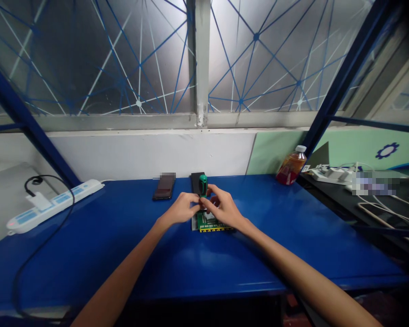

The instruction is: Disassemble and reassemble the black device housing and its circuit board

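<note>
A screwdriver with a green and black handle (203, 185) stands upright over a green circuit board (211, 226) that has a yellow strip along its near edge. My right hand (224, 204) curls its fingers around the lower part of the screwdriver, just below the handle. From the other side, my left hand (183, 208) has thumb and forefinger pinched together close to the shaft. Whatever is between those left fingertips is hidden, as are the screwdriver's tip and much of the board. Behind the screwdriver lies a black flat object (195, 178), partly covered.
On the blue table (116, 254), a dark phone (165, 186) lies left of the board. A white power strip (57, 204) with a black cable (30, 252) is at the left. A bottle of reddish drink (291, 166) leans at the back right. White cables (378, 206) cover the neighbouring black surface.
</note>
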Motion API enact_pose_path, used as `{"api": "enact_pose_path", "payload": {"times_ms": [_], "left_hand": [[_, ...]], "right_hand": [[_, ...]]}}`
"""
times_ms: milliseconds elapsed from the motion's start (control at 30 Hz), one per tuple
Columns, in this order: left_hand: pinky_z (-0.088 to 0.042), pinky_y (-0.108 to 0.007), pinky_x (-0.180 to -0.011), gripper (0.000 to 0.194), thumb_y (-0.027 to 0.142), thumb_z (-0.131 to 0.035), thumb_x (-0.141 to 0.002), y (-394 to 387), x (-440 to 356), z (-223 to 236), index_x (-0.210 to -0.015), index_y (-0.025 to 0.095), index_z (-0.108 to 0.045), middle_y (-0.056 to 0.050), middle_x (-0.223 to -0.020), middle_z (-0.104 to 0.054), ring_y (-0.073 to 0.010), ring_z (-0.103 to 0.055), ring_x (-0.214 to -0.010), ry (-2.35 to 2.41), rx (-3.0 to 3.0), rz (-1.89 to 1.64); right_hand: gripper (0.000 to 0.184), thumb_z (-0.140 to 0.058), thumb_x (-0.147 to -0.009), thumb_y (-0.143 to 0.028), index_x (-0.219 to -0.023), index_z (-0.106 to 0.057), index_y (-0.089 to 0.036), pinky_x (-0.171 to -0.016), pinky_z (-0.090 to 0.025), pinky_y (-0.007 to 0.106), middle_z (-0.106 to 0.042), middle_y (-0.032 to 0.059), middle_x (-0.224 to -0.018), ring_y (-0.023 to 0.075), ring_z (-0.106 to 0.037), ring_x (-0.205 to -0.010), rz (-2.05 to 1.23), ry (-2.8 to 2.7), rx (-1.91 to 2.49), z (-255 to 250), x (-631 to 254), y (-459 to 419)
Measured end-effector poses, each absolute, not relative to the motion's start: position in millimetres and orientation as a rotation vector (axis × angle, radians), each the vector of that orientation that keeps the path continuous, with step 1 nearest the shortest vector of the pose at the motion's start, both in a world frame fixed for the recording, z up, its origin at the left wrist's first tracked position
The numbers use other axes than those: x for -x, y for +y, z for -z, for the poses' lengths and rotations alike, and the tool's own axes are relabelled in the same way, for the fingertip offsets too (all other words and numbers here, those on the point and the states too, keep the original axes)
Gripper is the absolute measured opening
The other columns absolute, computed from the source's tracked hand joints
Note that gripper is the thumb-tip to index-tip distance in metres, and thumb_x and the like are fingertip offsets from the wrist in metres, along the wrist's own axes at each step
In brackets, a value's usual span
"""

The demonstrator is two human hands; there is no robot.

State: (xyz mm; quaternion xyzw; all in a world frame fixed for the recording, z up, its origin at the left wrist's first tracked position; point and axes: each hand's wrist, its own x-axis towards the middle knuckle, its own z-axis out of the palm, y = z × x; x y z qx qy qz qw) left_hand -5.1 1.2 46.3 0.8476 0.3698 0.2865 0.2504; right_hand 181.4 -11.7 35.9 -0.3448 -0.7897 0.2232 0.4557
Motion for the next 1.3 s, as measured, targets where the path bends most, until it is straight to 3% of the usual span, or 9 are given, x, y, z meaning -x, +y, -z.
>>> {"api": "enact_pose_path", "payload": {"times_ms": [433, 633, 867, 1100, 1300], "left_hand": [[-0.047, -0.025, -0.073, 0.017, 0.022, -0.061, -0.081, 1.8, 4.6, -42.7, -0.083, 0.014, -0.076, -0.004, -0.082, -0.074, -0.02, -0.066, -0.078, 1.075, -2.341, -0.813], [-0.045, -0.024, -0.068, 0.015, 0.025, -0.065, -0.079, 3.9, 2.6, -38.9, -0.078, 0.014, -0.075, -0.004, -0.079, -0.074, -0.0198, -0.067, -0.077, 1.125, -2.303, -0.866], [-0.045, -0.025, -0.068, 0.017, 0.021, -0.061, -0.082, 0.2, 0.4, -43.4, -0.077, 0.013, -0.075, -0.005, -0.078, -0.072, -0.0194, -0.065, -0.074, 1.119, -2.367, -0.813], [-0.046, -0.026, -0.074, 0.014, 0.019, -0.062, -0.082, -0.2, 0.4, -43.1, -0.084, 0.016, -0.076, -0.005, -0.089, -0.074, -0.0202, -0.067, -0.083, 1.101, -2.38, -0.834], [-0.045, -0.025, -0.07, 0.012, 0.024, -0.067, -0.08, 3.7, 0.5, -35.4, -0.08, 0.015, -0.076, -0.005, -0.084, -0.074, -0.0195, -0.066, -0.078, 1.121, -2.348, -0.89]], "right_hand": [[0.033, -0.064, -0.082, -0.031, -0.111, -0.055, -0.019, -0.05, -0.047, 0.023, -0.062, 0.0055, -0.098, 0.0081, -0.056, -0.054, -0.695, -1.829, 0.839, -39.7, -181.0, -11.7], [0.028, -0.066, -0.08, -0.037, -0.099, -0.055, -0.019, -0.046, -0.044, 0.022, -0.061, 0.0023, -0.086, 0.0089, -0.053, -0.052, -0.657, -1.821, 0.883, -41.4, -181.3, -9.6], [0.028, -0.061, -0.085, -0.033, -0.108, -0.056, -0.017, -0.049, -0.045, 0.024, -0.062, 0.0027, -0.077, 0.0132, -0.057, -0.058, -0.588, -1.884, 0.895, -46.1, -182.3, -15.4], [0.026, -0.057, -0.087, -0.03, -0.111, -0.054, -0.019, -0.051, -0.049, 0.025, -0.064, 0.0051, -0.092, 0.0112, -0.059, -0.057, -0.625, -1.89, 0.844, -39.2, -182.7, -10.5], [0.031, -0.062, -0.083, -0.031, -0.111, -0.054, -0.018, -0.05, -0.047, 0.023, -0.062, 0.0041, -0.092, 0.0086, -0.055, -0.054, -0.612, -1.887, 0.871, -41.0, -182.4, -11.7]]}}
